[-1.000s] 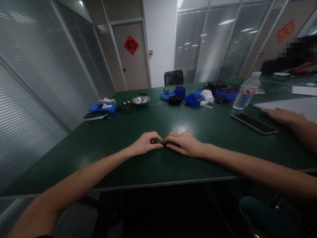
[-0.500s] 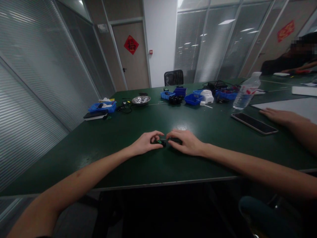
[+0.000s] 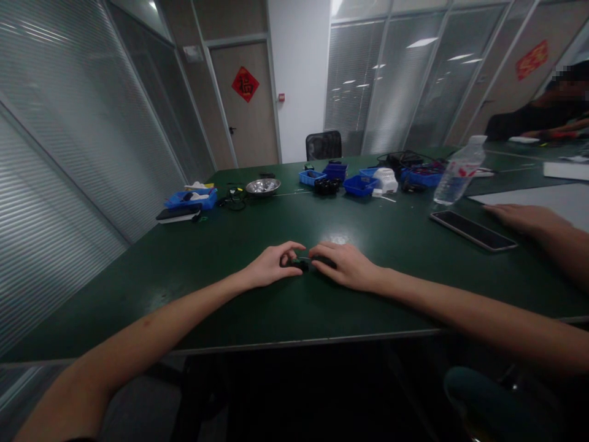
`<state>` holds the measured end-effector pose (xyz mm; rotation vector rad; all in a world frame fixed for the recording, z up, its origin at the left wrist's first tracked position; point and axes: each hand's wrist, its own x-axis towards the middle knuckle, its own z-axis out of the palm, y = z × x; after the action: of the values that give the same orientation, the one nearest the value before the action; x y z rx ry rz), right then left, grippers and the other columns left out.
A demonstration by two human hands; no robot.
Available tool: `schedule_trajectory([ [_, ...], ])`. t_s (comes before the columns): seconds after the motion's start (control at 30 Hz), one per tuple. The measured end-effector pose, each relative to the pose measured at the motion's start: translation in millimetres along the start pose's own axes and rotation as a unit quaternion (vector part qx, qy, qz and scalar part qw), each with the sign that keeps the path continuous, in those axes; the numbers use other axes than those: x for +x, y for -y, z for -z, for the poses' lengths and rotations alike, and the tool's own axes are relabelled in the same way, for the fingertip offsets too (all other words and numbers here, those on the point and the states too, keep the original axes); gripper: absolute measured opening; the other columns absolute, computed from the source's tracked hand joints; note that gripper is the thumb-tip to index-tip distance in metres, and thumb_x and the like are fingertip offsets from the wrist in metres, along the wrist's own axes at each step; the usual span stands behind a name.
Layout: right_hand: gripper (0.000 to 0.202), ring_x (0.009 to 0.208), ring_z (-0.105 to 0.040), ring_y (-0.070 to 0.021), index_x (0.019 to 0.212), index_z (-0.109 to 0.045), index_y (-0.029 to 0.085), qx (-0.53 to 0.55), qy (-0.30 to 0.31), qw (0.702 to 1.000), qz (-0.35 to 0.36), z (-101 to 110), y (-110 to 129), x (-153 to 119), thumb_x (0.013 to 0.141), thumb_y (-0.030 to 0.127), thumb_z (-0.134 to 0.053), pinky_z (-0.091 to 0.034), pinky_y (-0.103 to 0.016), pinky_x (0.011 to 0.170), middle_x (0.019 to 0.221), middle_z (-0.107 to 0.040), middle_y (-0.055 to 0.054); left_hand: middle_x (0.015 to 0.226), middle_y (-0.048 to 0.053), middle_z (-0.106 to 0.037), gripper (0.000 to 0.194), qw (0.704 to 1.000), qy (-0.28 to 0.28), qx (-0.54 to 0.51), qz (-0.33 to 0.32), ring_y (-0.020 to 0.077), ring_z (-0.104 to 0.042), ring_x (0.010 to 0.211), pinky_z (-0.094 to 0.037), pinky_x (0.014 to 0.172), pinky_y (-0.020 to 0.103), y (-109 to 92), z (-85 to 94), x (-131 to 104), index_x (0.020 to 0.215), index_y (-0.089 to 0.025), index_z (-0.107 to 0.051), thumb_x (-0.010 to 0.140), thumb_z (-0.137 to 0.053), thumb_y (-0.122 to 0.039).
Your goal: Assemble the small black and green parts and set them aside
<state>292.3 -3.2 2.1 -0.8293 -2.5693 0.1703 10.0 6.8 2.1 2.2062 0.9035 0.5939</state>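
Both of my hands rest low over the green table, facing each other near its front. My left hand point(image 3: 272, 264) is curled around a small black and green part point(image 3: 301, 264), its thumb below and fingers above. Close by on the right, my right hand point(image 3: 344, 263) has its thumb and fingers closed on a small dark object point(image 3: 326, 261), partly covered by the fingers. A thin light strip or wire shows between the two hands. The parts are too small to make out in detail.
Behind are a metal bowl point(image 3: 263, 186), a blue bin point(image 3: 361, 185) and a left blue tray point(image 3: 191, 199). To the right lie a phone point(image 3: 473, 230), a plastic bottle point(image 3: 460, 172) and another person's hand point(image 3: 524, 216). A person sits at the far right.
The small black and green part has turned slightly in my left hand, showing less green. My hands have barely moved.
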Motion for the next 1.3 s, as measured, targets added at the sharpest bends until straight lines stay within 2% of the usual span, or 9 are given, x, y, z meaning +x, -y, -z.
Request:
schedule_trajectory([
  [0.17, 0.025, 0.092, -0.069, -0.0228, 0.126, -0.067, 0.021, 0.006, -0.012, 0.999, -0.030, -1.7, -5.6, 1.5, 0.110, 0.037, -0.055, -0.050, -0.036, 0.080, 0.114, -0.074, -0.009, 0.104, 0.004, -0.067, 0.064, 1.000, -0.001, -0.006, 0.005, 0.0168, -0.055, 0.083, -0.044, 0.076, 0.029, -0.8, 0.0, -1.2, 0.148, -0.020, -0.059, 0.093, -0.081, -0.044],
  [0.37, 0.028, 0.086, -0.068, -0.0196, 0.128, -0.067, 0.023, 0.045, 0.008, 0.998, 0.044, 2.9, 2.2, -0.9, 0.112, 0.042, -0.052, -0.049, -0.033, 0.076, 0.113, -0.073, -0.008, 0.103, 0.004, -0.066, 0.061, 1.000, 0.000, 0.001, 0.006, 0.0170, -0.056, 0.083, -0.044, 0.076, 0.030, -2.9, -0.5, -1.5, 0.146, -0.020, -0.060, 0.094, -0.079, -0.044],
  [0.5, 0.030, 0.082, -0.066, -0.0182, 0.129, -0.067, 0.023, 0.016, 0.017, 0.998, 0.050, 3.7, 4.8, -1.9, 0.113, 0.042, -0.050, -0.047, -0.031, 0.072, 0.113, -0.072, -0.008, 0.105, 0.004, -0.066, 0.060, 1.000, 0.002, 0.011, 0.000, 0.0172, -0.056, 0.084, -0.044, 0.077, 0.030, -1.3, 0.4, -1.8, 0.146, -0.021, -0.060, 0.095, -0.078, -0.045],
  [0.67, 0.030, 0.083, -0.067, -0.0192, 0.129, -0.066, 0.023, 0.002, 0.017, 0.999, 0.040, 1.1, 3.9, -1.4, 0.113, 0.043, -0.050, -0.047, -0.032, 0.072, 0.113, -0.072, -0.008, 0.103, 0.004, -0.066, 0.059, 1.000, 0.001, 0.009, -0.003, 0.0173, -0.056, 0.084, -0.045, 0.076, 0.030, -2.0, -0.1, -1.8, 0.145, -0.020, -0.062, 0.094, -0.079, -0.044],
  [0.8, 0.028, 0.090, -0.069, -0.0217, 0.130, -0.066, 0.023, 0.001, -0.006, 1.000, 0.001, 0.2, 0.6, -0.2, 0.111, 0.039, -0.053, -0.049, -0.034, 0.077, 0.116, -0.073, -0.009, 0.101, 0.005, -0.066, 0.049, 0.999, -0.043, 0.017, 0.013, 0.0187, -0.060, 0.087, -0.048, 0.078, 0.031, 2.6, 2.5, 0.3, 0.140, -0.019, -0.066, 0.097, -0.075, -0.040],
  [0.93, 0.025, 0.095, -0.070, -0.0236, 0.126, -0.067, 0.022, 0.004, -0.019, 0.999, -0.042, 0.5, -6.0, 1.0, 0.110, 0.038, -0.055, -0.051, -0.037, 0.081, 0.116, -0.075, -0.009, 0.111, 0.009, -0.070, 0.039, 0.996, -0.070, 0.052, 0.020, 0.0229, -0.064, 0.099, -0.051, 0.085, 0.034, 14.4, 15.3, 0.0, 0.131, -0.019, -0.073, 0.098, -0.071, -0.039],
  [1.07, 0.024, 0.095, -0.071, -0.0238, 0.123, -0.068, 0.023, -0.008, -0.004, 0.998, -0.056, 0.1, -9.9, 1.6, 0.109, 0.038, -0.057, -0.049, -0.036, 0.079, 0.114, -0.076, -0.008, 0.122, 0.011, -0.071, 0.029, 0.997, -0.022, 0.079, -0.016, 0.0263, -0.064, 0.113, -0.052, 0.099, 0.039, 24.2, 33.9, -2.6, 0.121, -0.019, -0.077, 0.099, -0.069, -0.035],
  [1.17, 0.024, 0.092, -0.070, -0.0232, 0.123, -0.068, 0.023, -0.018, 0.005, 0.998, -0.060, -0.1, -9.9, 1.7, 0.109, 0.038, -0.057, -0.048, -0.035, 0.076, 0.113, -0.076, -0.008, 0.128, 0.012, -0.070, 0.031, 0.995, 0.025, 0.081, -0.045, 0.0274, -0.062, 0.122, -0.048, 0.110, 0.043, 29.2, 44.3, -3.7, 0.128, -0.020, -0.076, 0.100, -0.064, -0.027],
  [1.3, 0.023, 0.093, -0.070, -0.0233, 0.123, -0.068, 0.023, -0.010, 0.005, 0.998, -0.059, 0.6, -9.4, 2.0, 0.109, 0.038, -0.057, -0.048, -0.035, 0.078, 0.113, -0.076, -0.007, 0.148, 0.012, -0.064, 0.046, 0.992, 0.025, 0.116, -0.048, 0.0308, -0.054, 0.141, -0.038, 0.123, 0.050, 36.0, 46.1, -3.6, 0.143, -0.023, -0.069, 0.098, -0.060, -0.020],
])
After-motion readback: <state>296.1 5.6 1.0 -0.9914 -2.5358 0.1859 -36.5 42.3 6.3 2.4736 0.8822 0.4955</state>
